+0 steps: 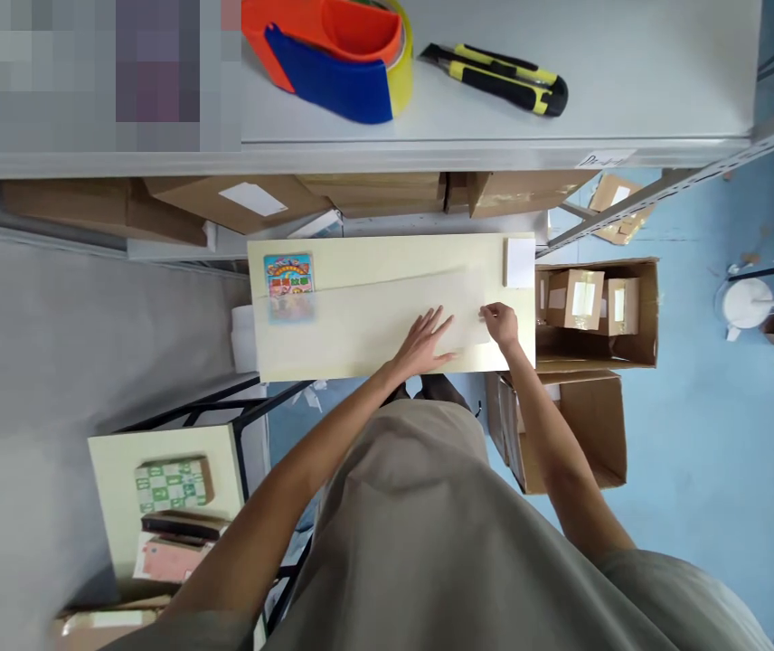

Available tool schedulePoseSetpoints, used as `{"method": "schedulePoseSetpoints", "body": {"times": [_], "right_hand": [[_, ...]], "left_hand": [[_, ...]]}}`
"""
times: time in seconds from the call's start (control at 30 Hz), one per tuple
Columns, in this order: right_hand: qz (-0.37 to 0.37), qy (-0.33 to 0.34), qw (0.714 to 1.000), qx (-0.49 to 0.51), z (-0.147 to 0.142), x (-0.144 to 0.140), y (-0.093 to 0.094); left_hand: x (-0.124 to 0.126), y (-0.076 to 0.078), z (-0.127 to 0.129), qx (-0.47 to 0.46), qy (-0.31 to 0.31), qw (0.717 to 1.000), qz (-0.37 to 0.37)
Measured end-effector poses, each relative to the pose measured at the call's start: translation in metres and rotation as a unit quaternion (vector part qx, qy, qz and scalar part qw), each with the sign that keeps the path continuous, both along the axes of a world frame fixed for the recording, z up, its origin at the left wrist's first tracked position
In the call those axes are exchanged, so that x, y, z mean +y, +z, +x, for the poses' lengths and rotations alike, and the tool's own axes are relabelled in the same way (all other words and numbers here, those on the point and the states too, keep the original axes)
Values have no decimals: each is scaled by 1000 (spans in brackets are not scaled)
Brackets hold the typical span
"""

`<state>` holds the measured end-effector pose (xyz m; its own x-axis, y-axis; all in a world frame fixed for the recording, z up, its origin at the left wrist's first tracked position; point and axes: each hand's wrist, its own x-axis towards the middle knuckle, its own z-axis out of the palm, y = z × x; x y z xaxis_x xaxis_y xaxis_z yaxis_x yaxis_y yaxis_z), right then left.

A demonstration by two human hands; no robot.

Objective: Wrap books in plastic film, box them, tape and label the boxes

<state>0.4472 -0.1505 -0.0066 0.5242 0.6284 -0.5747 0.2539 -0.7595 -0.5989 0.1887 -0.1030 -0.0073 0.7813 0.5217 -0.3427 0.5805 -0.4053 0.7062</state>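
Head view shows a cream board (387, 362) carrying a translucent sheet (373, 312) that already lies almost flat. Left hand (424, 342) presses it with spread fingers; right hand (501, 324) pinches its right edge, which looks not yet smoothed.

Bright, even light; warped edges.

The person wears a loose greyish-beige short-sleeved top (plain, no markings), forearms bare.
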Motion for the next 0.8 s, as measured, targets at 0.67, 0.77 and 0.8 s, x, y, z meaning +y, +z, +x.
{"method": "schedulePoseSetpoints", "body": {"times": [0.67,0.77,0.8], "right_hand": [[151,29,987,-44,-73,44,102],[181,39,979,-80,-102,54,133],[188,35,978,-89,-110,57,142]], "left_hand": [[67,-49,-305,183,531,826,54],[70,-49,-313,175,531,828,49],[71,-49,-317,167,531,829,49]]}}
